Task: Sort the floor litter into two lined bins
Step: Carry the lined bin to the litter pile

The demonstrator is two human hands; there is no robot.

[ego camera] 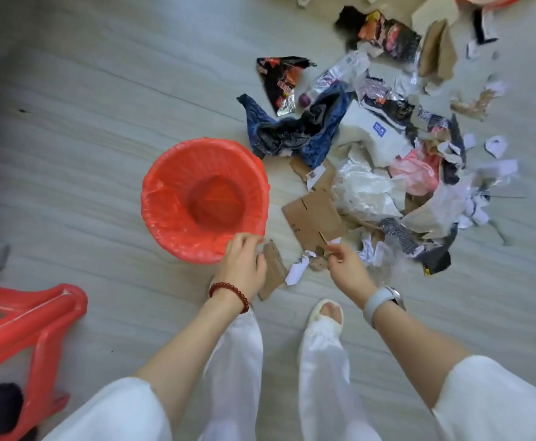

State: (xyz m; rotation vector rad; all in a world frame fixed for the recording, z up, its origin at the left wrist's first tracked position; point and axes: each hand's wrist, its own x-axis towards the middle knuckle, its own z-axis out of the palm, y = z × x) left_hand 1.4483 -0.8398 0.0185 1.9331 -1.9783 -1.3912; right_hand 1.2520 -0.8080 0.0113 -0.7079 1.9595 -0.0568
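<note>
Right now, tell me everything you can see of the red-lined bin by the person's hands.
The red-lined bin is a round basket standing upright on the pale floor, mouth open to the camera. A thin red plastic liner, wrinkled and glossy, covers its inside and folds over the rim. It looks empty; only the liner's creased bottom shows. The left hand rests at its near rim, apparently touching the liner. The litter pile lies apart to its right.

Left hand [244,262]: reaching down and forward, fingers bent, palm down.
Right hand [348,268]: reaching down, fingertips pinched close together.
Both arms: stretched out, bare below white sleeves.
</note>
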